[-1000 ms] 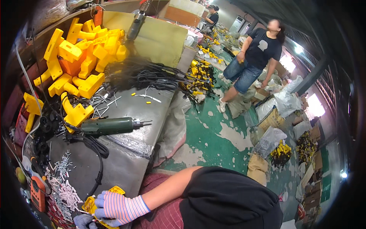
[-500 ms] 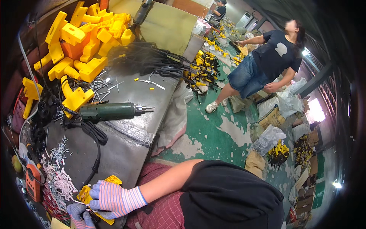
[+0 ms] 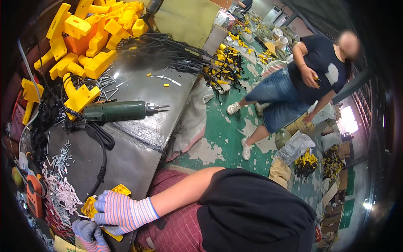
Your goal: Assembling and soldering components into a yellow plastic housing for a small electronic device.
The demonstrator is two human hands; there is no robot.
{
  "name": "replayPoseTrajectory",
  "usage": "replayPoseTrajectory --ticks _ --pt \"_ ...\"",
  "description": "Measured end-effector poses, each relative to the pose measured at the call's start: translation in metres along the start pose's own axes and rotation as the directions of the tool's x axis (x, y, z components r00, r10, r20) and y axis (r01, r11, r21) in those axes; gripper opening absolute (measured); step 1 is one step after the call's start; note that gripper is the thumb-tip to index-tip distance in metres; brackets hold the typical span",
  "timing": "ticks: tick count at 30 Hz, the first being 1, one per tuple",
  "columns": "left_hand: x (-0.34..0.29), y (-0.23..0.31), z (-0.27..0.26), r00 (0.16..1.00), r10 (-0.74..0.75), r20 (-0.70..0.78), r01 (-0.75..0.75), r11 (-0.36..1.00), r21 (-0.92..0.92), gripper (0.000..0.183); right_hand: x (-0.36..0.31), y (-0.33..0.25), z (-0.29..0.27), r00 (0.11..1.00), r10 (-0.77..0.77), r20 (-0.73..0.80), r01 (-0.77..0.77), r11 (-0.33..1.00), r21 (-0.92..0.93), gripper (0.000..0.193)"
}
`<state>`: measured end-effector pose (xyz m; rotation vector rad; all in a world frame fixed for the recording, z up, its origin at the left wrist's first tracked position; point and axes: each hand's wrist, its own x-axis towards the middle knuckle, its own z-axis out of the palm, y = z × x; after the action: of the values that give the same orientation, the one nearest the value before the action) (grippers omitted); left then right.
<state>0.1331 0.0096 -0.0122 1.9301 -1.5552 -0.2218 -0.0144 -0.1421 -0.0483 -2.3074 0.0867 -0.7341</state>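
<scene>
Both my hands wear striped knit gloves and meet at the lower left, over the table's near edge. My right hand (image 3: 119, 212) is closed over a yellow plastic housing (image 3: 121, 190), whose parts stick out above and below the glove. A black cable runs up the table from it. My left hand (image 3: 89, 234) sits just below and left, its fingers curled together against the lower side of the work; what they hold is hidden. Farther up the table lies a green electric screwdriver (image 3: 115, 111), its bit pointing right.
Yellow housings (image 3: 96, 65) are heaped at the far left. Near my hands lie white sleeves (image 3: 63, 189), screws (image 3: 61, 159) and an orange meter (image 3: 35, 196). Black cables (image 3: 168, 50) cross the table's far side. A person (image 3: 310, 80) stands on the green floor, right.
The person on the right has stepped nearer, with one arm now bent up. My hands stay together on the yellow housing, with only slight finger movement. The whole view has shifted a little.
</scene>
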Motion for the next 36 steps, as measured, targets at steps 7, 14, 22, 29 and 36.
replayPoseTrajectory --ticks 7,14,22,29,36 --pt "0.006 0.001 -0.009 0.956 0.294 0.020 -0.280 0.888 0.365 0.023 0.012 -0.004 -0.009 0.988 -0.036 0.151 0.043 0.998 -0.042 0.027" --pt "-0.008 -0.012 0.014 0.976 0.102 -0.195 -0.108 0.994 -0.023 0.018 -0.001 0.005 -0.023 0.997 -0.017 0.070 0.017 1.000 0.007 0.032" --pt "-0.003 -0.001 0.004 0.983 0.126 -0.133 -0.112 0.988 0.104 0.011 0.003 0.008 -0.022 0.993 -0.023 0.118 0.020 0.999 0.031 0.035" --pt "0.000 0.005 0.003 0.992 0.114 -0.052 -0.103 0.978 0.184 0.012 0.004 0.006 -0.019 0.993 -0.049 0.105 0.046 0.999 0.029 0.035" --pt "0.000 0.003 0.007 0.992 0.012 -0.125 -0.014 1.000 -0.021 0.018 0.004 0.008 -0.020 0.994 -0.062 0.094 0.059 0.998 0.036 0.032"
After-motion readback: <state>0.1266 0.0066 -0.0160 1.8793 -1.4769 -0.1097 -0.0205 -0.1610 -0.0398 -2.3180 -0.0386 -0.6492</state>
